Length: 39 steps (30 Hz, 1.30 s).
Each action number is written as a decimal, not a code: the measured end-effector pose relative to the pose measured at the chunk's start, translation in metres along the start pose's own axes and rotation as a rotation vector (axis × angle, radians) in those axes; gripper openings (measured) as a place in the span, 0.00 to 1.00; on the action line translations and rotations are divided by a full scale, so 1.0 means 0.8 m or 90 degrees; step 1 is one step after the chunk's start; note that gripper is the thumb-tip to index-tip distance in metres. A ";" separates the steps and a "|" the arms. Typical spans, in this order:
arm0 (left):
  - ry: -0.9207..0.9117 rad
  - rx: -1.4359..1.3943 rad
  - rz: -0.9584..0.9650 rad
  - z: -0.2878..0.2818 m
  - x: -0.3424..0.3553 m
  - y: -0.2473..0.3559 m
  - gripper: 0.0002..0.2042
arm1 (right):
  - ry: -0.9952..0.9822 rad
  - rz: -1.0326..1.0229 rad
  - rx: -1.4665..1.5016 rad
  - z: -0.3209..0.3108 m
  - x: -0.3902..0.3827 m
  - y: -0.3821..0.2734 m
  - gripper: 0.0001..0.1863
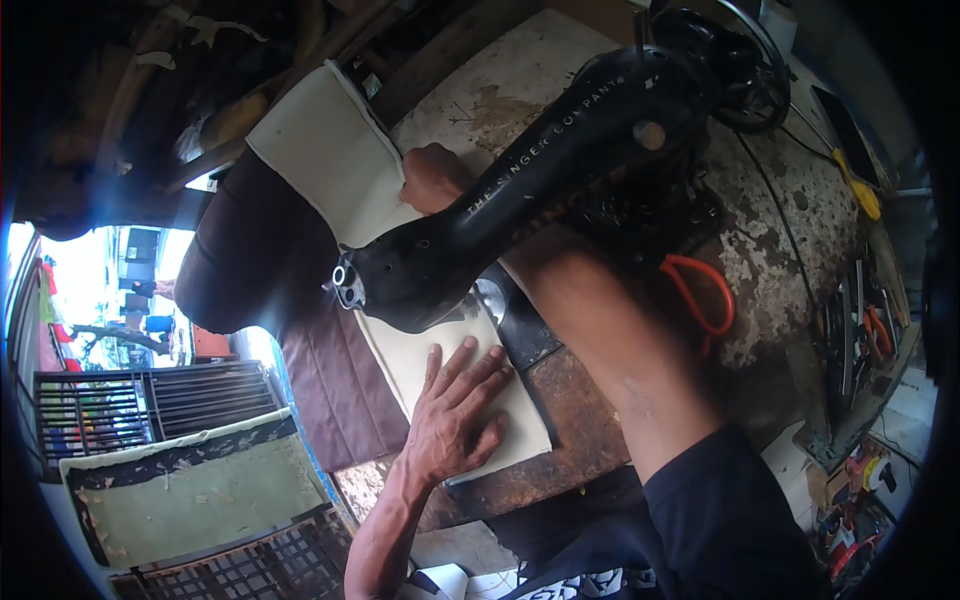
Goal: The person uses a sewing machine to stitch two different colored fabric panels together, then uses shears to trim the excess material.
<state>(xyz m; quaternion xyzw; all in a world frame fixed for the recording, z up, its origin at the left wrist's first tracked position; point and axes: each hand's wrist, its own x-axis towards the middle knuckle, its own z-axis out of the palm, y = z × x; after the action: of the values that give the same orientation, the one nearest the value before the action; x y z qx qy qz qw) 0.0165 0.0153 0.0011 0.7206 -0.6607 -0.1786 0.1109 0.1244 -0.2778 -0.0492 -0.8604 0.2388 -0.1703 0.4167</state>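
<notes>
Two hands fed cream padded fabric (440,375) under a black sewing machine (540,190).
The left hand (455,415) lay flat, fingers spread, keeping it smooth on the worktop (760,210); the right hand (432,178), behind the needle, pressed it, grip unclear.

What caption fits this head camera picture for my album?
Left hand flat on cream fabric, right hand behind a black sewing machine on a worn table.

Blk sewing machine (560,170), cream foam (340,160).

Hidden and cut-off parts
Black cast-iron sewing machine (560,170) hides the needle and most of the right hand (432,178); orange-handled scissors (700,295) half behind forearm; tray tools (858,320) too small to tell.
</notes>
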 end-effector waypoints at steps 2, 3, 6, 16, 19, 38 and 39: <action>0.002 0.002 0.002 -0.001 0.004 -0.005 0.30 | -0.022 0.001 -0.001 -0.003 0.006 0.002 0.09; 0.010 0.012 0.013 -0.001 0.007 -0.008 0.30 | -0.047 0.000 -0.002 -0.004 0.009 0.002 0.09; 0.031 0.021 0.022 -0.004 0.010 -0.015 0.30 | -0.053 0.017 0.078 0.000 0.018 0.003 0.10; 0.107 0.057 0.066 -0.004 0.022 -0.041 0.31 | -0.104 0.036 0.054 0.002 0.052 0.001 0.10; 0.116 0.053 0.062 -0.004 0.025 -0.040 0.28 | -0.116 0.053 0.085 -0.008 0.050 -0.004 0.10; 0.114 -0.051 0.081 -0.012 0.050 -0.060 0.31 | -0.115 0.073 0.040 0.004 0.091 -0.001 0.11; 0.115 -0.047 0.075 -0.015 0.046 -0.060 0.31 | -0.118 0.069 0.042 0.005 0.091 -0.006 0.11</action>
<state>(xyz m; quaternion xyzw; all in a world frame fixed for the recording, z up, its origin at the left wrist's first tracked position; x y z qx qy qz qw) 0.0674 -0.0176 -0.0112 0.6891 -0.6824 -0.1302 0.2064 0.1881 -0.3131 -0.0408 -0.8440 0.2393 -0.0750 0.4740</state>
